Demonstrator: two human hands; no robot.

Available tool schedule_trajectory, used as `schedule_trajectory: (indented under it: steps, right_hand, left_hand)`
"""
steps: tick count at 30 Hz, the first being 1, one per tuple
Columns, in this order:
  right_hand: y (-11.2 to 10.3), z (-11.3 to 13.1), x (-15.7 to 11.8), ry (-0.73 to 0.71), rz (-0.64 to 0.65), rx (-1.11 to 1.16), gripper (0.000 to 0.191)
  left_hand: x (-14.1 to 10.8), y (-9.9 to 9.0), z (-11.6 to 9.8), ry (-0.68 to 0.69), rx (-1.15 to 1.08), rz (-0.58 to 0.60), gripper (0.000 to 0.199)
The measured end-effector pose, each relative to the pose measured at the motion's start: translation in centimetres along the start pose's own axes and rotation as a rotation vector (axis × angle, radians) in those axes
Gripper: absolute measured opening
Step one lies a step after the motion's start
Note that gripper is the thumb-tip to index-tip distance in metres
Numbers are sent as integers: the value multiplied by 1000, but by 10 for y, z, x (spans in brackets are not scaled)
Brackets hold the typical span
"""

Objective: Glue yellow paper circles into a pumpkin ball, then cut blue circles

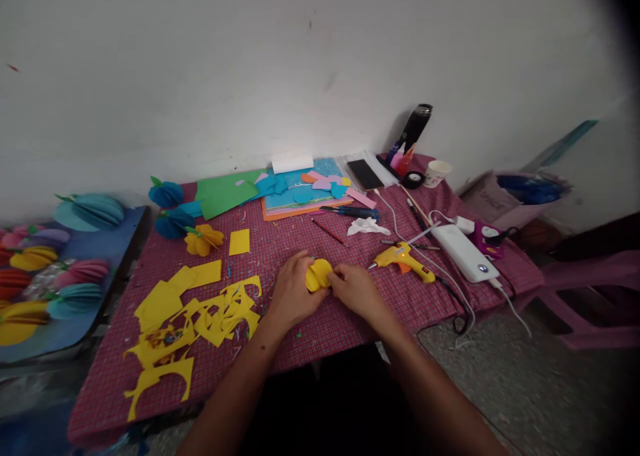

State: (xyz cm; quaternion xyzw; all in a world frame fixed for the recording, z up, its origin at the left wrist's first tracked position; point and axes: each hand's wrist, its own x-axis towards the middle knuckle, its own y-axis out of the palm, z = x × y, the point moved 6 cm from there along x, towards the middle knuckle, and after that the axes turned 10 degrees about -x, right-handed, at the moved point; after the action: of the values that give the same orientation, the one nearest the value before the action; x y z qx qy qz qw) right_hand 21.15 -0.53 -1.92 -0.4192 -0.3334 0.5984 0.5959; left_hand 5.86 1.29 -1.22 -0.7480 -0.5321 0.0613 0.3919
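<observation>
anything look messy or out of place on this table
Mostly just mess: cut yellow paper scraps lie jumbled on the left side of the table, a crumpled white tissue sits near the glue gun, and a white cable droops over the front edge, where it might snag. I see no spill.

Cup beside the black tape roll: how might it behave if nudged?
The cup looks like thin paper, so it is probably light and easily squashed. Its base seems narrower than its rim, so a high nudge might tip it.
</observation>
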Motion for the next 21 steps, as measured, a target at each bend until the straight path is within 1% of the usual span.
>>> schedule_trajectory:
  steps: [6, 10, 14, 16, 19, 21]
  right_hand:
    - [3, 7, 0, 0, -6, -253, 25]
    - [5, 9, 0, 18, 31, -293, 26]
    - [4, 9, 1, 23, 36, -288, 26]
    - [4, 9, 1, 17, 34, -287, 26]
    - [3, 8, 0, 9, 40, -289, 27]
    - [3, 6, 1, 13, 51, -285, 27]
  left_hand:
    - [1, -2, -5, 29, -2, 7, 50]
    - [2, -2, -9, 42, 25, 37, 48]
    - [3, -1, -14, 58, 41, 53, 44]
    - [4, 0, -17, 64, 43, 69, 48]
    - [5, 3, -19, 74, 51, 102, 60]
    - [5, 5, -20, 79, 60, 113, 65]
